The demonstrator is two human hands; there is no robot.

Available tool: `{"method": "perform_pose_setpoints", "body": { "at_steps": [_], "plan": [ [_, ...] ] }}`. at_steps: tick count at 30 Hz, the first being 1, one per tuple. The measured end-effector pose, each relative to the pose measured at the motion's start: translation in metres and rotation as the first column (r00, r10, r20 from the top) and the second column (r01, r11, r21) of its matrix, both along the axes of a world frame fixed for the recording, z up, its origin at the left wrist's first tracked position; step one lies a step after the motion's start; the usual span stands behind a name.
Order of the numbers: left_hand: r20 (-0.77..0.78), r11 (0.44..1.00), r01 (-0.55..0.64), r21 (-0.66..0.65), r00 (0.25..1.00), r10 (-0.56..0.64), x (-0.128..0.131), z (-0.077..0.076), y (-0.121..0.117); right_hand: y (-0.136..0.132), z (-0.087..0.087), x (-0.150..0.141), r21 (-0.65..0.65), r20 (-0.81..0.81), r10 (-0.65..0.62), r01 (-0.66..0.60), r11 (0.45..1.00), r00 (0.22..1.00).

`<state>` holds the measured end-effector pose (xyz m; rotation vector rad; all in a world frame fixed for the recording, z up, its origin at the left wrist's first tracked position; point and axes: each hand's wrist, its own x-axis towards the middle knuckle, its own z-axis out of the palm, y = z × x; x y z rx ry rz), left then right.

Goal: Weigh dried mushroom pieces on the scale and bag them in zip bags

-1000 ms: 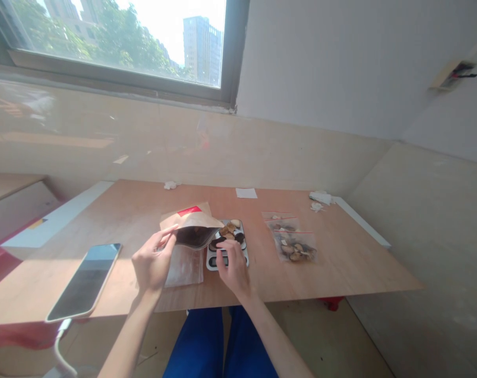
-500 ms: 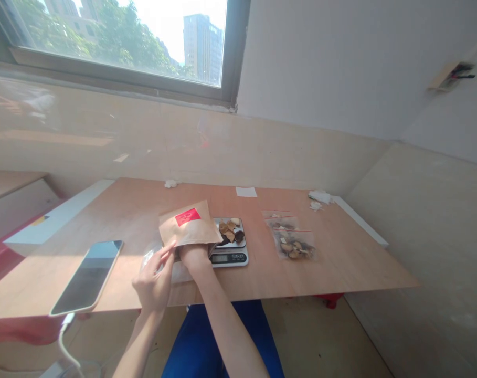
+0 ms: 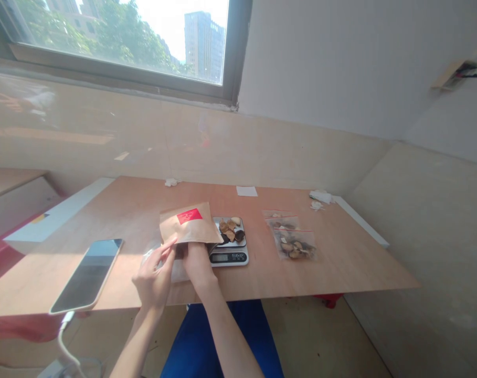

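Observation:
A brown paper pouch (image 3: 194, 228) with a red label is tilted up above the table, its mouth toward me. My left hand (image 3: 155, 273) pinches the near left edge of the pouch between thumb and fingers. Inside the mouth goes my right hand (image 3: 199, 265); its fingers are hidden in the pouch. Just to the right, partly behind the pouch, stands a kitchen scale (image 3: 229, 259) with a small display. Several dried brown pieces (image 3: 230, 231), like dried mushroom slices, lie on its plate. Under my hands is a clear plastic bag (image 3: 179, 273).
Clear zip bags (image 3: 295, 245) of dried slices lie right of the scale. A phone (image 3: 86, 275) with a white charging cable (image 3: 67, 341) rests at the left. Along the back are a white paper (image 3: 246, 191) and crumpled tissues (image 3: 320, 197). The table's front edge is close to me.
My right hand has shifted slightly right, with its wrist bent a bit more, and remains in the pouch. The left hand's hold looks the same.

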<state>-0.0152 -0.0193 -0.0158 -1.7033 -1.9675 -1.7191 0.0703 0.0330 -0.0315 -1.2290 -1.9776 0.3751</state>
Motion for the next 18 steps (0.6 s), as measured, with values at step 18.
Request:
{"method": "perform_pose_setpoints", "body": {
  "at_steps": [18],
  "plan": [
    [0.104,0.994,-0.105,-0.005,0.989,0.105,0.001,0.069,0.069,-0.023,0.026,0.099,-0.114,-0.614,-0.152,0.103,0.988,0.775]
  ]
}}
